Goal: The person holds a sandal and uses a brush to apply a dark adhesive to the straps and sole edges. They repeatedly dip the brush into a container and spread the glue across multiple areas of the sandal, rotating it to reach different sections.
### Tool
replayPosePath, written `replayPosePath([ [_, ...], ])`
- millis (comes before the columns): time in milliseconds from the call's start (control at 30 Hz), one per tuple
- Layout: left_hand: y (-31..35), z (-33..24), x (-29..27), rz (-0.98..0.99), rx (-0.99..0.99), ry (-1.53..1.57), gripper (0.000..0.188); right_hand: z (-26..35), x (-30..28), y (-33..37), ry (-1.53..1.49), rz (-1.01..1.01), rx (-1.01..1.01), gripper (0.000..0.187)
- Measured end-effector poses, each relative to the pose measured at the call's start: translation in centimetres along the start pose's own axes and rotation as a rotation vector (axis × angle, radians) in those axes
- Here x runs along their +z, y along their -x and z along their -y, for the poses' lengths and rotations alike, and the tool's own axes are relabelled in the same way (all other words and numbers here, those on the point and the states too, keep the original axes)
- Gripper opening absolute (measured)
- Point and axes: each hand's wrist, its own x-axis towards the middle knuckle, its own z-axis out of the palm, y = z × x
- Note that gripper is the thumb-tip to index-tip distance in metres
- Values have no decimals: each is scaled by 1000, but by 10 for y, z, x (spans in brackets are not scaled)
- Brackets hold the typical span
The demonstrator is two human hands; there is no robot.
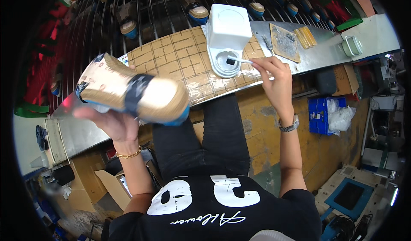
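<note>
My left hand [117, 123] holds a sandal on a blue shoe last [158, 95] from below, raised over the left front of the table. Its pale tan bottom faces up, with a dark strap across it, and motion blurs it slightly. My right hand [276, 78] pinches the white handle of a small brush [242, 60]. The brush's dark head is inside the round cup of a white dispenser [229, 29], whose boxy tank stands behind the cup.
Brown gridded sheeting [171, 57] covers the tabletop. A stained board [284, 42], yellow blocks [305, 37] and a pale green container [352, 45] lie to the right. Behind, a rod rack [156, 14] carries several similar lasts. A blue crate [317, 116] stands on the floor.
</note>
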Motion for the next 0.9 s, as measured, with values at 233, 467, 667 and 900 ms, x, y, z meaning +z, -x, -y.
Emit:
replayPosePath([
  [233, -36, 22, -14, 692, -598, 612, 113, -8, 19, 2, 87, -79, -154, 15],
  [467, -13, 30, -14, 305, -492, 195, 128, -4, 16, 5, 38, 19, -12, 15],
  [667, 2, 50, 4, 207, -519, 299, 116, -24, 21, 9, -578, 286, 507, 31],
  [900, 19, 68, 10, 60, -524, -260, 98, -16, -10, -16, -443, 122, 72, 17],
])
